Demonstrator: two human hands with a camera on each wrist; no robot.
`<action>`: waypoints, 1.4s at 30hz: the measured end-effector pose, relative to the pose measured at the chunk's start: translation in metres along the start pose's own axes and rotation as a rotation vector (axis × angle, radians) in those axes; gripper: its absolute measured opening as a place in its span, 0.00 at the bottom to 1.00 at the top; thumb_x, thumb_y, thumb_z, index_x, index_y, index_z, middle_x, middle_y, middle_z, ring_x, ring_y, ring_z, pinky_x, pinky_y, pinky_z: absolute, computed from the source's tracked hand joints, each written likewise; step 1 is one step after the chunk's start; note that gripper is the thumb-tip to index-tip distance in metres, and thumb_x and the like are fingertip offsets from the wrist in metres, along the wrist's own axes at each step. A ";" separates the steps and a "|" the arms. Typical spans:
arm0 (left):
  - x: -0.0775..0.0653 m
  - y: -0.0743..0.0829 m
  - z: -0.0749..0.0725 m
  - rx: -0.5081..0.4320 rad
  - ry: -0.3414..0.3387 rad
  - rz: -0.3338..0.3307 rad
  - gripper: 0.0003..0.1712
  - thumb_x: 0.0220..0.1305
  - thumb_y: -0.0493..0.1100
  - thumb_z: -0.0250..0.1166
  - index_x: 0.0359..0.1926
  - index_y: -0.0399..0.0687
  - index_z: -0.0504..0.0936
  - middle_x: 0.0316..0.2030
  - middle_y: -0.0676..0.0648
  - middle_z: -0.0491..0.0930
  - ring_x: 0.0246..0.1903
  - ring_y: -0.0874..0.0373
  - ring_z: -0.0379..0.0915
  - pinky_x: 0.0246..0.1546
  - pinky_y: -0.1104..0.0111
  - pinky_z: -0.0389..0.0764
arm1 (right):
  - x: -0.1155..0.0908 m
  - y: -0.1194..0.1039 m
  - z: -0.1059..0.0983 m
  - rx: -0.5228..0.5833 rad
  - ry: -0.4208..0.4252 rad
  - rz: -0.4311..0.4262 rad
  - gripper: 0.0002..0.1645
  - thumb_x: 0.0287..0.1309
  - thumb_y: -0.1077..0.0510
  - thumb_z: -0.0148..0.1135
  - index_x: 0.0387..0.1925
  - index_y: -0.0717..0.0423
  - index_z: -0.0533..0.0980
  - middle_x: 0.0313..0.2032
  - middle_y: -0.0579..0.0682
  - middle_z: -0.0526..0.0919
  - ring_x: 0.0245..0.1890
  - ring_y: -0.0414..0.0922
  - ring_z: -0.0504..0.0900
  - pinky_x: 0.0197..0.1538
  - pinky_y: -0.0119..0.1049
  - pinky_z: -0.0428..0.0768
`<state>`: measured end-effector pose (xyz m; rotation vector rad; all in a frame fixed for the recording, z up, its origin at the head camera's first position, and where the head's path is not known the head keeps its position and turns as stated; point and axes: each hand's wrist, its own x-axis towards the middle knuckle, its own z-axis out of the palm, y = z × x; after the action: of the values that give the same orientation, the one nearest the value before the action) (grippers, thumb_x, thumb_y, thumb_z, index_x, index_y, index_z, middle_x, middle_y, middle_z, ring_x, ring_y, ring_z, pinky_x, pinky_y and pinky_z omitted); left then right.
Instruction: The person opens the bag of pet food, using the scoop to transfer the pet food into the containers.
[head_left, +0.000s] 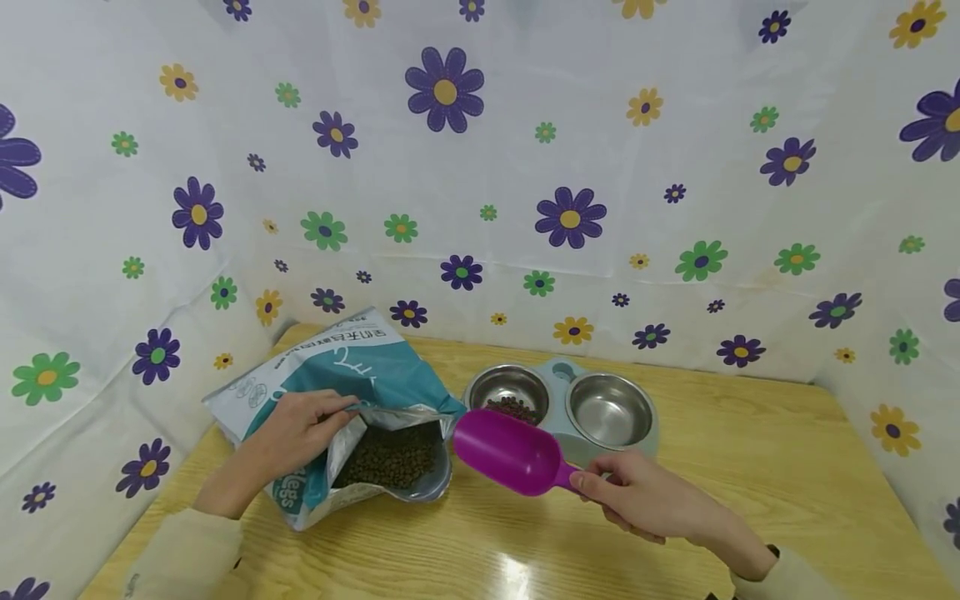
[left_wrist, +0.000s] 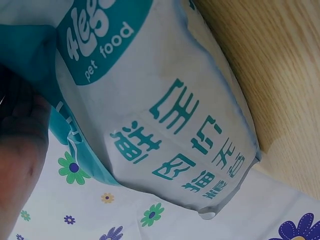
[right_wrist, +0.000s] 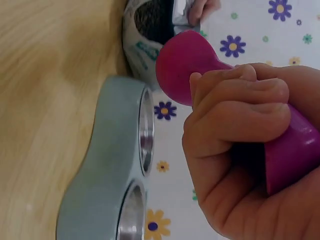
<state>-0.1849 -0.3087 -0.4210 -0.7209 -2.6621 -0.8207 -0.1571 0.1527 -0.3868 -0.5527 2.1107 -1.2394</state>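
- Head view: a pet food bag (head_left: 352, 358) lies on the wooden table (head_left: 750, 467), its mouth gaping toward the person, with brown kibble (head_left: 393, 457) showing inside.
- Left hand (head_left: 300, 429) pinches the upper edge of the bag's mouth, keeping it parted; the left wrist view shows mostly printed bag, with those fingertips too dark to make out.
- Right hand (head_left: 645, 496) has its fingers curled round the handle of a purple scoop (head_left: 506, 450), a firm grip confirmed by the right wrist view.
- The scoop hangs between bag and feeder (head_left: 558, 417), its tip near the bag's mouth; whether they touch, I cannot tell.
- Of the feeder's two metal bowls, the one nearer the bag (head_left: 495, 379) holds a little kibble (head_left: 513, 408); none shows in the farther bowl (head_left: 611, 408).
- No kibble shows on the visible side of the scoop, so the step in hand looks like being between portions, with the scoop ready for filling.
- Judging from that, the next move calls for guiding the tip under the raised edge and into the kibble, the left hand holding the mouth wide.
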 end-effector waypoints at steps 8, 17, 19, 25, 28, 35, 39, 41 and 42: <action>0.002 0.002 -0.001 0.009 0.021 0.035 0.12 0.69 0.32 0.63 0.50 0.39 0.89 0.30 0.54 0.84 0.20 0.76 0.61 0.21 0.74 0.67 | 0.013 -0.003 0.029 0.049 -0.046 0.046 0.23 0.75 0.41 0.55 0.35 0.56 0.78 0.14 0.43 0.67 0.08 0.37 0.57 0.12 0.28 0.59; 0.001 0.002 0.000 0.038 0.016 0.008 0.12 0.70 0.33 0.63 0.50 0.41 0.89 0.29 0.56 0.82 0.20 0.75 0.59 0.21 0.74 0.66 | 0.030 -0.018 0.044 0.058 -0.046 0.103 0.24 0.72 0.40 0.57 0.32 0.56 0.79 0.11 0.44 0.67 0.07 0.37 0.58 0.12 0.28 0.58; 0.000 0.002 0.000 0.035 0.008 0.000 0.13 0.70 0.33 0.63 0.51 0.41 0.89 0.30 0.56 0.83 0.20 0.75 0.60 0.22 0.74 0.66 | 0.034 -0.024 0.047 0.055 -0.047 0.124 0.24 0.72 0.41 0.58 0.31 0.56 0.80 0.11 0.44 0.67 0.07 0.37 0.58 0.12 0.28 0.58; -0.002 0.002 0.000 0.029 -0.002 -0.021 0.13 0.70 0.33 0.63 0.52 0.40 0.89 0.33 0.54 0.85 0.20 0.74 0.60 0.22 0.74 0.67 | 0.047 -0.037 0.053 0.038 -0.065 0.178 0.25 0.74 0.42 0.56 0.26 0.55 0.78 0.11 0.45 0.69 0.07 0.38 0.59 0.13 0.29 0.60; -0.003 0.002 0.001 0.030 0.010 -0.015 0.13 0.69 0.32 0.64 0.52 0.38 0.88 0.35 0.51 0.87 0.21 0.75 0.61 0.23 0.74 0.67 | 0.054 -0.041 0.055 0.049 -0.084 0.197 0.25 0.74 0.42 0.55 0.26 0.55 0.76 0.12 0.46 0.69 0.07 0.37 0.59 0.13 0.28 0.60; -0.003 0.002 0.006 0.029 0.029 0.012 0.13 0.68 0.32 0.65 0.51 0.37 0.89 0.35 0.50 0.88 0.22 0.76 0.62 0.22 0.75 0.68 | 0.066 -0.046 0.061 0.091 -0.103 0.207 0.25 0.75 0.43 0.53 0.27 0.56 0.76 0.13 0.46 0.68 0.08 0.38 0.59 0.14 0.29 0.59; -0.002 0.002 0.005 0.031 0.031 0.010 0.13 0.68 0.32 0.65 0.51 0.38 0.89 0.33 0.54 0.86 0.20 0.76 0.60 0.21 0.75 0.66 | 0.071 -0.049 0.065 0.108 -0.101 0.195 0.25 0.76 0.44 0.53 0.26 0.55 0.74 0.12 0.46 0.68 0.08 0.38 0.58 0.14 0.29 0.59; -0.002 0.002 0.004 0.038 0.035 0.017 0.13 0.68 0.32 0.65 0.51 0.38 0.89 0.33 0.53 0.86 0.20 0.76 0.60 0.21 0.75 0.66 | 0.073 -0.049 0.067 0.113 -0.094 0.191 0.25 0.76 0.43 0.53 0.26 0.55 0.74 0.12 0.46 0.67 0.08 0.37 0.58 0.14 0.29 0.59; -0.001 0.002 0.004 0.042 0.037 0.021 0.13 0.68 0.32 0.65 0.51 0.38 0.89 0.33 0.53 0.86 0.21 0.76 0.60 0.21 0.75 0.66 | 0.074 -0.049 0.068 0.118 -0.091 0.189 0.25 0.76 0.43 0.53 0.25 0.55 0.74 0.12 0.45 0.67 0.08 0.37 0.58 0.14 0.29 0.59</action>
<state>-0.1835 -0.3054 -0.4237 -0.7152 -2.6267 -0.7631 -0.1608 0.0415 -0.3909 -0.3422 1.9509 -1.1985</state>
